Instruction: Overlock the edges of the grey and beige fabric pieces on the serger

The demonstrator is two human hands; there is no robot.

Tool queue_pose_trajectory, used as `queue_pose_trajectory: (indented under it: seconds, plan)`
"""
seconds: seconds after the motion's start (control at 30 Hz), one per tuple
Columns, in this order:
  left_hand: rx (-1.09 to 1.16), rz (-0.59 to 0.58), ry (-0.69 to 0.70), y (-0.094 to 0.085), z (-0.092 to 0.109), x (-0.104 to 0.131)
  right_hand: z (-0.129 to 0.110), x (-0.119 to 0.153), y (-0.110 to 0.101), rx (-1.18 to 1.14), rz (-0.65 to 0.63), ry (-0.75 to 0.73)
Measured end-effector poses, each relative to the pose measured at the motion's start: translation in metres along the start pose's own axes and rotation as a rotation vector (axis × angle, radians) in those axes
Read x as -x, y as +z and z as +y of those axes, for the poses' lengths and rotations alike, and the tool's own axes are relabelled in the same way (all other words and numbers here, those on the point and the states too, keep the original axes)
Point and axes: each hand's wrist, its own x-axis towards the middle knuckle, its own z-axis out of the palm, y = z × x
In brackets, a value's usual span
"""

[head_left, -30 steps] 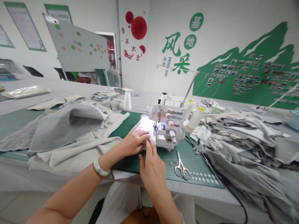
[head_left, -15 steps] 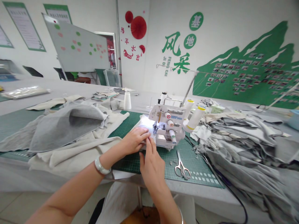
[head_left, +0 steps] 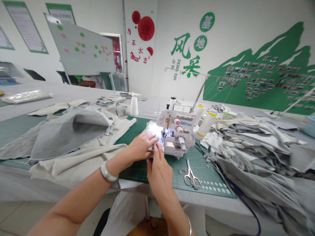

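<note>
A white overlock sewing machine (head_left: 177, 131) stands on the green cutting mat (head_left: 137, 170), its lamp lighting a piece of white fabric (head_left: 154, 128) at the needle. My left hand (head_left: 142, 145) lies on this fabric with its fingers stretched towards the presser foot. Close beside it, my right hand (head_left: 160, 172) rests its extended fingertips at the fabric's near edge, the thumb apart. Any fabric under the palms is hidden. Small scissors (head_left: 191, 177) lie right of my right hand.
Grey and cream fabric pieces (head_left: 71, 131) spread over the left side. Another grey cloth heap (head_left: 265, 164) covers the right, with black cables (head_left: 242, 200) beside it. A white thread cone (head_left: 134, 106) stands behind the mat; yellow-topped cones (head_left: 207, 124) stand by the machine.
The white fabric and my left hand have shifted very slightly around the presser foot. My left wrist has moved a little to the right; my right hand stays nearly in place.
</note>
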Motion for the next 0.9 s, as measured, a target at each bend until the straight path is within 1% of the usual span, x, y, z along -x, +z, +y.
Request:
queue_pose_trajectory:
  seconds: [0.33, 0.5, 0.77, 0.9]
  plan:
    - [-0.061, -0.042, -0.043, -0.002, 0.005, -0.007, 0.0, -0.004, -0.001, 0.0, -0.026, 0.011]
    - [-0.095, -0.067, -0.055, -0.002, 0.006, -0.01, 0.0, -0.007, 0.001, -0.013, -0.016, 0.014]
    - [-0.107, -0.107, -0.08, -0.005, 0.008, -0.012, 0.0, -0.01, 0.003, -0.055, -0.009, -0.002]
    - [-0.114, -0.14, -0.109, -0.006, 0.009, -0.014, 0.0, -0.01, 0.005, -0.052, -0.024, 0.013]
